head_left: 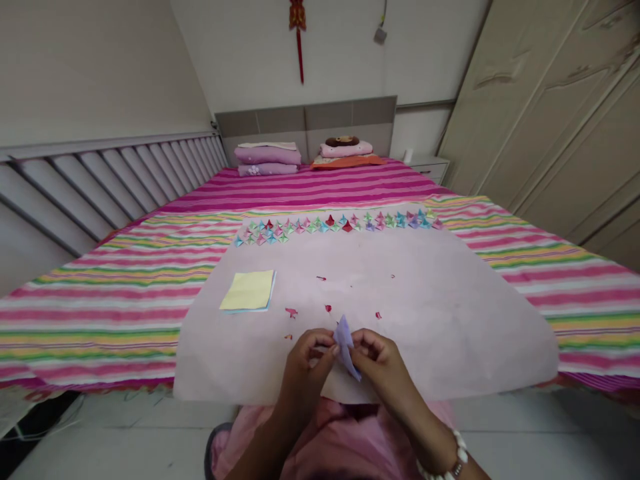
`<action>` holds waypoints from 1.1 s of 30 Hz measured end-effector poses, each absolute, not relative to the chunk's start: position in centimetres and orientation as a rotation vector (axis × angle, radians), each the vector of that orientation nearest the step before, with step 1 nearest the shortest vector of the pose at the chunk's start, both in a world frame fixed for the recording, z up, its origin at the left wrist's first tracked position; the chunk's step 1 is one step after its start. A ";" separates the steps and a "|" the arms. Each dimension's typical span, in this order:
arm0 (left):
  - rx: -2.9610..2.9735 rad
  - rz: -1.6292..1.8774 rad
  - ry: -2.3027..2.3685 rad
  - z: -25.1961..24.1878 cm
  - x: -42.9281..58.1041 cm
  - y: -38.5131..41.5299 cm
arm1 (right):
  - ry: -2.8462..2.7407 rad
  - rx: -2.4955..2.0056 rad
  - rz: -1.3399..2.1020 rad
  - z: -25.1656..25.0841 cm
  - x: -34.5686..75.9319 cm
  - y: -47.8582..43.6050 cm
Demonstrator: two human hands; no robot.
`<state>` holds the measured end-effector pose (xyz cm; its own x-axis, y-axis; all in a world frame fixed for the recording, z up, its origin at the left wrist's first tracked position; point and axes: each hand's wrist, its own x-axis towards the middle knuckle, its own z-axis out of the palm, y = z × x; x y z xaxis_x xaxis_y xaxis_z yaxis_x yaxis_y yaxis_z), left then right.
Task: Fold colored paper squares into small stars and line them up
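A small folded piece of purple paper [346, 345] is held up between both hands, over the front part of a large pale sheet [440, 333]. My left hand [313, 357] pinches its left side with thumb and fingers. On the other side, my right hand [376, 357] grips the paper's right edge, its thumb against the fold. Several tiny red scraps lie just beyond the hands, one red scrap [291, 313] off to the left. A stack of square papers [249, 290], yellow on top with blue below, rests left of the hands.
Along the sheet's far edge run rows of small folded paper pieces [300, 227] in many colours. The sheet lies on a striped bedspread [100, 293]. Folded bedding [268, 155] sits by the headboard [350, 117], with a slatted rail [115, 173] on the left.
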<state>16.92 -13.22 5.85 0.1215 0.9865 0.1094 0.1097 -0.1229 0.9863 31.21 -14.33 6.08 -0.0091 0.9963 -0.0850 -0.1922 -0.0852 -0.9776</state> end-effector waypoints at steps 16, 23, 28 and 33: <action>1.862 1.232 1.675 6.3 17.5 -14.2 | -1.392 -1.265 0.681 5.3 30.4 -15.0; 2.079 1.223 1.715 5.9 17.3 -14.8 | -1.438 -1.251 0.512 5.5 30.2 -15.1; 2.370 1.626 1.660 6.1 16.9 -14.5 | -1.437 -1.245 0.456 5.3 30.3 -15.1; 2.386 1.341 1.621 5.6 17.1 -15.1 | -1.412 -1.248 0.437 5.3 30.1 -15.2</action>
<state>17.13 -15.11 5.62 0.1255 0.7474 0.6524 0.7808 -0.4801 0.3998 30.11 -15.25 5.32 0.2087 0.8495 0.4845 0.4270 0.3666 -0.8266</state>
